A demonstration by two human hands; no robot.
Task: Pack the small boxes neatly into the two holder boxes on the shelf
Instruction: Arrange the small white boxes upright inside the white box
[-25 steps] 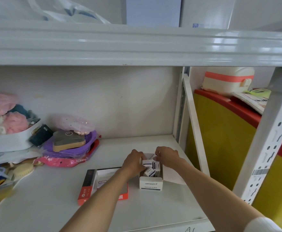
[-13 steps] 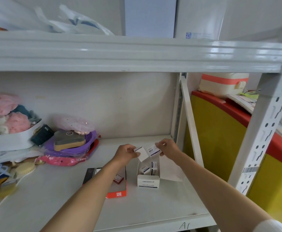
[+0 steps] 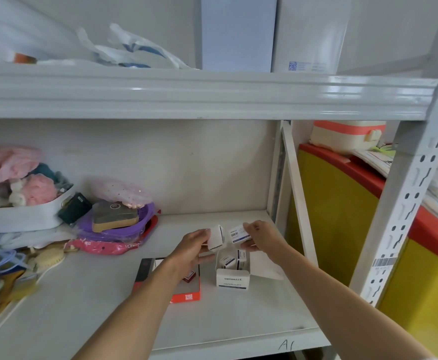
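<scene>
My left hand (image 3: pixel 193 249) grips a small white box (image 3: pixel 217 238), held above the shelf. My right hand (image 3: pixel 260 236) pinches another small white box (image 3: pixel 238 234) with blue print, just to its right. Below them stands the white holder box (image 3: pixel 233 280), its lid flap open to the right, with two small boxes (image 3: pixel 233 259) visible inside. The red and black holder box (image 3: pixel 186 296) lies flat to its left, partly hidden by my left forearm, with a small red box (image 3: pixel 190 277) in it.
A purple bag with a sponge-like pad (image 3: pixel 114 219), a pink packet (image 3: pixel 103 247) and a white basket of pink items (image 3: pixel 18 216) crowd the shelf's left. The upper shelf beam (image 3: pixel 212 97) hangs overhead. A white upright (image 3: pixel 405 209) and a yellow bin (image 3: pixel 342 216) stand at right.
Both hands have lifted out of the white holder box, each carrying a small box, and now hold them above it. The camera view has tilted upward.
</scene>
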